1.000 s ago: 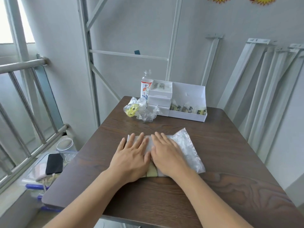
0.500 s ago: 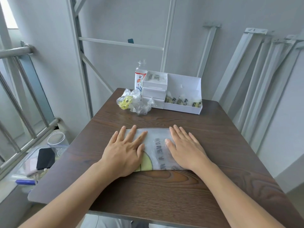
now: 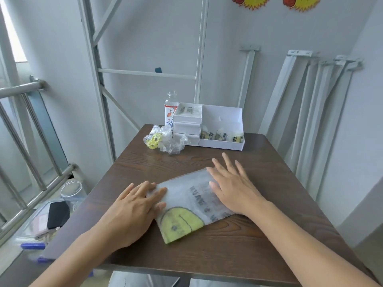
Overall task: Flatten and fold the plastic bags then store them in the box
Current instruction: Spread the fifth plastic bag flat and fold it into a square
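Bag (image 3: pixel 186 206), flattened and slightly askew, is pressed onto the near middle of the surface (image 3: pixel 259 241). Left hand (image 3: pixel 132 212) is laid flat, fingers spread, on its left edge; right hand (image 3: pixel 234 187) likewise on its right part. Nothing is gripped. Box (image 3: pixel 221 129) and crumpled bags (image 3: pixel 165 140) are seen at the far edge.

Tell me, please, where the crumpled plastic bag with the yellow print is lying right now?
The crumpled plastic bag lies at the table's far left, touching the white box's drawers, in front of the bottle.
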`<state>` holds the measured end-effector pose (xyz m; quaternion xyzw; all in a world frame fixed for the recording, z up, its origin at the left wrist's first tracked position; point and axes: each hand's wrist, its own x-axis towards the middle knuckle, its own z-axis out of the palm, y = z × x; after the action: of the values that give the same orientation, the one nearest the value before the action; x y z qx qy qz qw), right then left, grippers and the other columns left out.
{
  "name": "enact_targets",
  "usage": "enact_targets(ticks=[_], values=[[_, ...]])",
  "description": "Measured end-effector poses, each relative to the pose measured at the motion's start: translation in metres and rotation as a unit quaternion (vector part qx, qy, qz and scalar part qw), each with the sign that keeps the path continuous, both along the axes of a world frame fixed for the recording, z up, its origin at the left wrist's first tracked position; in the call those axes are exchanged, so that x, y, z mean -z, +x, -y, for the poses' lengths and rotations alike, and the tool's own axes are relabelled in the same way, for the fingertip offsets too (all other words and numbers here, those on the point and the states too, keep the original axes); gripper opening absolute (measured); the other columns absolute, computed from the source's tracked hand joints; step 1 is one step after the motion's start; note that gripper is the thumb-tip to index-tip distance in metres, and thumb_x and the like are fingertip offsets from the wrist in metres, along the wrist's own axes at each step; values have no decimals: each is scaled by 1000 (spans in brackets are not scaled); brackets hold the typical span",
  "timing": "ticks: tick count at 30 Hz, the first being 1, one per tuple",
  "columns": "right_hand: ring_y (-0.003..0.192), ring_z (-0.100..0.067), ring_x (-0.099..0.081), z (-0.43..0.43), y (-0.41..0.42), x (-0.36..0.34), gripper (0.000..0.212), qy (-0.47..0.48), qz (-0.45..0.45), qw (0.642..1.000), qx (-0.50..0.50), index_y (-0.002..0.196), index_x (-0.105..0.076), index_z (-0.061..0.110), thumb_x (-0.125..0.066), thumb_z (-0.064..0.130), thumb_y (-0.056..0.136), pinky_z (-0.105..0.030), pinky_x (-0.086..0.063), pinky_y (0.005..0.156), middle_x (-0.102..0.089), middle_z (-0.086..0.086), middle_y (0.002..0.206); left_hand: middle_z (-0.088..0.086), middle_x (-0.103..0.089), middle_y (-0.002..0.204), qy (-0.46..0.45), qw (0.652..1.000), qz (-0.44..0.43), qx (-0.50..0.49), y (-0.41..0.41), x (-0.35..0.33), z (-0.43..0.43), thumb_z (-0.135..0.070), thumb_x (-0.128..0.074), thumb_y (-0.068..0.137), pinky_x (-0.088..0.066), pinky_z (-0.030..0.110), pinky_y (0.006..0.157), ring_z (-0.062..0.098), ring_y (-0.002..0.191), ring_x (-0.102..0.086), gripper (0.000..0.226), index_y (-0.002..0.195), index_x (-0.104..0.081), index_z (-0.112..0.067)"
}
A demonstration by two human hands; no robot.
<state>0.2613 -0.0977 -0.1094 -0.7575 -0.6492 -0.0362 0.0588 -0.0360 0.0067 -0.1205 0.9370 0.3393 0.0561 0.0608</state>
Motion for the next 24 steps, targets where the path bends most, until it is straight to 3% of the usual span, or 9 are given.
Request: enact_targets(ticks=[1,3,6,8,11,14,16,20,24], values=[[161,-18,18,2,0,-6,54,35,34,999,-14,166,-25,22,-29,34,113,-49,-2,131,-7,-1,176,-14,-45,134,49,998,23,-7,-3,-1,10,-72,4,93,-31,33,118,15,133,-45,79,151,-44,-49],[162,-20,-3,11,-10,-19,47,84,38,995,-44,158,-41,19,-33,30,113,-49,-19,128,-25,-3,172,-16,-41,94,127,988,84,-7,-4,-2,29,-63,-23,98,-46,33,90,12,95,-55,54,117,-70,-43],[133,-8,-38,40,-42,-36,46,87,-2,993,-82,150,-49,31,-30,47,112,-37,-40,110,-48,14,147,-22,-36,82,115,985,129,16,-10,-7,51,-65,-43,90,-42,27,84,4,87,-53,40,93,-73,-38],[128,4,-33,66,-59,-40,49,-4,-40,995,-88,157,-33,41,-29,56,110,-27,-34,112,-38,26,140,-25,-39,93,56,990,124,29,-14,-11,63,-71,-48,87,-39,25,92,0,98,-45,37,94,-65,-39],[147,16,-3,92,-70,-34,67,-103,-70,987,-100,162,-17,48,-28,75,102,-24,-13,125,-15,38,159,-28,-34,142,5,985,141,104,-16,-13,69,-58,-53,94,-27,29,116,-6,139,-29,31,119,-54,-40],[147,18,20,109,-67,-25,95,-123,-59,984,-117,164,-1,50,-31,96,86,-25,3,128,12,38,165,-30,2,170,-43,983,75,162,-19,-14,67,-63,-44,101,-2,31,129,-11,154,13,70,163,-23,-38],[146,17,23,121,-62,-23,107,-132,-42,982,-132,162,4,52,-36,102,77,-26,7,126,17,40,162,-35,13,167,-49,981,18,187,-22,-16,68,-83,-39,94,5,32,130,-15,150,19,91,166,-2,-41],[154,10,4,141,-55,-13,102,-80,-18,983,-162,161,-8,52,-45,98,78,-23,0,123,3,40,162,-39,20,164,-6,974,-28,225,-32,-10,72,-81,-52,88,10,28,126,-14,151,19,99,162,8,-51],[147,5,-33,143,-51,4,60,28,-111,980,-162,147,-47,49,-63,67,93,-25,-22,116,-38,39,152,-43,-19,161,-14,972,77,220,-34,1,64,-20,-62,88,-18,26,123,-12,151,-20,81,156,-34,-54]])
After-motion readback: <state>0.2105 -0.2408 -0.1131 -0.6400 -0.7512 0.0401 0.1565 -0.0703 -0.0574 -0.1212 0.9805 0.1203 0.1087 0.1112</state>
